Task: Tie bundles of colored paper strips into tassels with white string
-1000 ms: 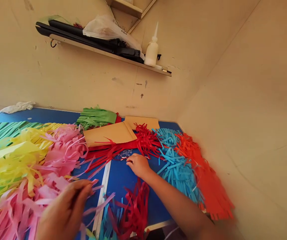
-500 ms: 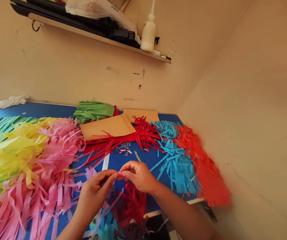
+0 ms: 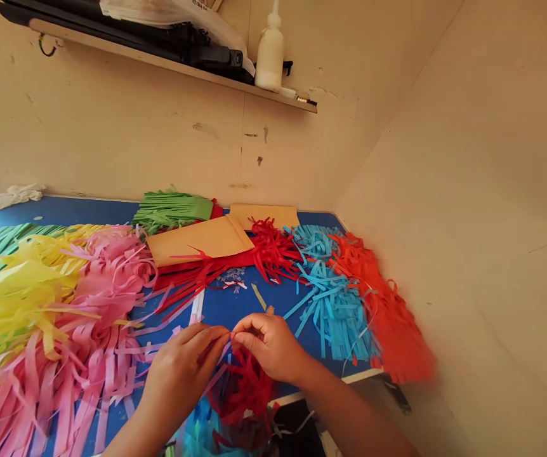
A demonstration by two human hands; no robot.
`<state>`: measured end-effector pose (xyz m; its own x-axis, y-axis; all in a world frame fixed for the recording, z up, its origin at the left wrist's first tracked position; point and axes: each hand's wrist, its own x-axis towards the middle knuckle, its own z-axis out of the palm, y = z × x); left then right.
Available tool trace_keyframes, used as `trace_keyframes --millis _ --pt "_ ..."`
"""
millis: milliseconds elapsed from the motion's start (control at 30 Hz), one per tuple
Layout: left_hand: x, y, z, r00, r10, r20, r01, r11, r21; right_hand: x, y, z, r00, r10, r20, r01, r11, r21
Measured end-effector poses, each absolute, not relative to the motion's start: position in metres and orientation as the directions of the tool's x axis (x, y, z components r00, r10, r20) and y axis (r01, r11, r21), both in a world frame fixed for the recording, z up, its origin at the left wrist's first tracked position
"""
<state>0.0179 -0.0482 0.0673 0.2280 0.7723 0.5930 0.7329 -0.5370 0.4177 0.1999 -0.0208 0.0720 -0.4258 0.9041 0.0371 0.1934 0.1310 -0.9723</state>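
We distinguish fringed papers by colour: pink (image 3: 112,279), yellow (image 3: 26,279), bright red (image 3: 273,251), light blue (image 3: 337,311) and orange-red (image 3: 400,330) — with a green fringe (image 3: 176,209) behind. We note tan sheets (image 3: 197,241), a solid blue tabletop (image 3: 235,304) — banded by a white stripe (image 3: 198,306) — and a cream wall (image 3: 150,146).

Blue desk (image 3: 228,308) is carrying yellow fringe (image 3: 21,279) and pink fringe (image 3: 109,276) at left, light-blue fringe (image 3: 337,317) and orange-red fringe (image 3: 400,336) at right; pale scraps (image 3: 235,279) are lying mid-desk, crumpled white plastic (image 3: 14,196) is resting far left
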Motion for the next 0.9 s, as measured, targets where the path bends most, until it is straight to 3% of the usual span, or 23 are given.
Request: trace_keyframes --millis 100,167,367,533,633,767,900 --pt "0.0227 -0.0494 0.0685 0.358 0.65 0.67 0.788 -0.596 0.157 0.203 -0.0226 0.0741 -0.407 0.913 0.013 0.237 0.12 -0.964" --pt "0.0251 -0.0497 0.0695 0.401 0.615 0.679 0.791 -0.607 0.082 0.2055 -0.0223 0.0739 -0.416 0.909 -0.025 0.225 0.077 -0.971" --pt "0.0265 -0.0505 0.0709 0.298 0.672 0.678 0.778 -0.583 0.235 0.2106 -0.0197 0.0757 -0.434 0.901 -0.026 0.178 0.058 -0.982" --pt "0.0273 -0.0514 0.0691 0.271 0.676 0.685 0.787 -0.566 0.247 0.2072 -0.0211 0.0696 -0.425 0.903 -0.054 0.013 -0.054 -0.998" --pt "0.0289 -0.0527 0.0703 0.205 0.73 0.651 0.746 -0.548 0.379 0.2047 -0.0221 0.0666 -0.402 0.912 -0.079 -0.036 -0.102 -0.994" --pt "0.0284 -0.0542 0.0741 0.156 0.794 0.587 0.681 -0.517 0.519 0.2048 -0.023 0.0694 -0.39 0.919 -0.063 -0.015 -0.075 -0.997" --pt "0.0258 -0.0529 0.0773 0.19 0.825 0.532 0.654 -0.511 0.558 0.206 -0.0261 0.0711 -0.387 0.921 -0.043 0.004 -0.045 -0.999"
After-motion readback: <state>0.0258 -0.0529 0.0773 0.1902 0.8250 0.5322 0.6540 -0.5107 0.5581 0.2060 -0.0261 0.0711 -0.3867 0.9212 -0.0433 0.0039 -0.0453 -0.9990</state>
